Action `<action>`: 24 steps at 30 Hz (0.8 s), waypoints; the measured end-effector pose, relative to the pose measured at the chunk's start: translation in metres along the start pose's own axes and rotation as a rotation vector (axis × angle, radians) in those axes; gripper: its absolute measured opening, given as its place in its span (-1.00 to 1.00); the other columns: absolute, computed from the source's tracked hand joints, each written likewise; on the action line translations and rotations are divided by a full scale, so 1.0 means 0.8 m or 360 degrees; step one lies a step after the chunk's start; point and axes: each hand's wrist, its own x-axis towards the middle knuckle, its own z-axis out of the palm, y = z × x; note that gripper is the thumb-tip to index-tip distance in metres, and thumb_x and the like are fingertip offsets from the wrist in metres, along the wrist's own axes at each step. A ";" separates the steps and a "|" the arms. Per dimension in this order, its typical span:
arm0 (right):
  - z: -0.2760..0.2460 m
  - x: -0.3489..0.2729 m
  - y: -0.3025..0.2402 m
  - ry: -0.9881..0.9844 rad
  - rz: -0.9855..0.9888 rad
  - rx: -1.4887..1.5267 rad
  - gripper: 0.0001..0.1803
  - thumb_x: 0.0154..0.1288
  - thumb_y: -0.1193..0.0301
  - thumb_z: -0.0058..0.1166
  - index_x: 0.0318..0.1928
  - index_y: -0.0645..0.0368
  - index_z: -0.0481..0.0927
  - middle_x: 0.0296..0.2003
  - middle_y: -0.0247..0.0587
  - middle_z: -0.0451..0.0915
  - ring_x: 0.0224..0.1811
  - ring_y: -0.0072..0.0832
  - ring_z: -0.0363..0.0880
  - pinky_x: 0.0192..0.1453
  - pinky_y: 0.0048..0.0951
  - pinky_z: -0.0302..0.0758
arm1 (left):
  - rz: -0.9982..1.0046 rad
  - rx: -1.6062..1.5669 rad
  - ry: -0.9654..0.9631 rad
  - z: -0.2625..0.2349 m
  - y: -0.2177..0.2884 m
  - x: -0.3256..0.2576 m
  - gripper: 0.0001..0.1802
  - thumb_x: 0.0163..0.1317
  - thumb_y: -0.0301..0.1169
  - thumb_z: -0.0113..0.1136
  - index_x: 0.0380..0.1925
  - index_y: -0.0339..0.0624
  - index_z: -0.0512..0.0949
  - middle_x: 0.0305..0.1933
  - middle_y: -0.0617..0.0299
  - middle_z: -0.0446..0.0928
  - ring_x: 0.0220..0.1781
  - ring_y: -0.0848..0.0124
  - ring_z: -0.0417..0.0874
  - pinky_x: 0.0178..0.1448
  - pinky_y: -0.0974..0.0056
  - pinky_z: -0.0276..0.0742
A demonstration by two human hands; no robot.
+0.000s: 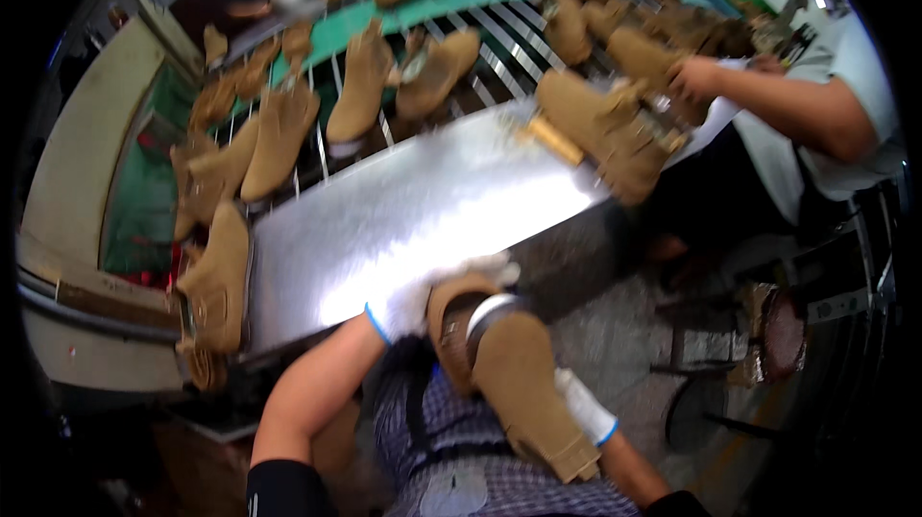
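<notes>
Over my lap are two tan suede-like boots, overlapping and slightly blurred. My left hand [407,304], in a white glove with a blue cuff edge, grips the farther boot [449,325], its fingers curling over the top. This boot shows a strap and a dark opening. In front of it lies the nearer boot [526,378], tilted, with a whitish band at its upper end. My right hand [584,407], gloved the same way, holds that boot from its right side; most of its fingers are hidden behind it.
A shiny metal tabletop [413,215] stands ahead. Beyond it, tan boots [360,95] line a slatted rack and green belt [336,32]. Another boot [221,277] stands at the left edge. At right, a co-worker's hand [696,78] holds a boot. A stool [783,330] stands lower right.
</notes>
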 end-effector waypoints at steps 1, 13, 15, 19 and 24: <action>0.018 -0.008 -0.039 -0.0106 0.0029 0.0139 -0.04 0.64 -0.36 -0.17 0.50 0.33 0.44 0.27 -0.10 0.68 0.30 -0.39 0.65 0.36 -0.35 0.60 | 0.0019 -0.0144 -0.0107 -0.007 0.000 -0.006 -0.23 0.65 -0.20 -0.03 0.67 -0.44 0.09 0.73 -0.35 0.12 0.69 -0.17 0.32 0.76 -0.10 0.25; 0.022 0.000 -0.035 -0.0013 0.0096 0.0003 -0.07 0.69 -0.30 -0.19 0.46 0.40 0.48 0.23 -0.03 0.69 0.22 -0.39 0.65 0.31 -0.36 0.57 | 0.0070 0.0170 -0.0094 0.017 0.021 0.008 -0.18 0.54 -0.14 0.09 0.61 -0.50 0.23 0.67 -0.42 0.23 0.71 -0.15 0.30 0.77 -0.11 0.19; 0.022 -0.001 -0.039 0.0042 0.0103 -0.0050 -0.08 0.69 -0.30 -0.18 0.45 0.40 0.49 0.20 -0.04 0.70 0.20 -0.39 0.66 0.30 -0.36 0.58 | 0.0040 0.0190 -0.0088 0.019 0.021 0.013 -0.15 0.53 -0.10 0.11 0.62 -0.49 0.22 0.66 -0.40 0.25 0.72 -0.13 0.28 0.78 -0.11 0.18; 0.026 0.001 -0.042 0.0062 0.0085 -0.0042 -0.08 0.68 -0.30 -0.15 0.42 0.41 0.51 0.16 -0.05 0.71 0.15 -0.42 0.68 0.26 -0.37 0.60 | 0.0042 0.0203 -0.0059 0.017 0.013 0.017 -0.15 0.53 -0.08 0.14 0.61 -0.47 0.25 0.64 -0.37 0.30 0.71 -0.10 0.30 0.77 -0.09 0.20; 0.025 -0.001 -0.043 0.0061 0.0134 -0.0017 -0.11 0.68 -0.30 -0.14 0.35 0.40 0.55 0.07 -0.10 0.73 0.07 -0.46 0.69 0.17 -0.40 0.62 | 0.0048 0.0273 -0.0052 0.022 0.013 0.018 -0.17 0.53 -0.06 0.13 0.59 -0.46 0.30 0.63 -0.34 0.34 0.69 -0.08 0.35 0.76 -0.06 0.22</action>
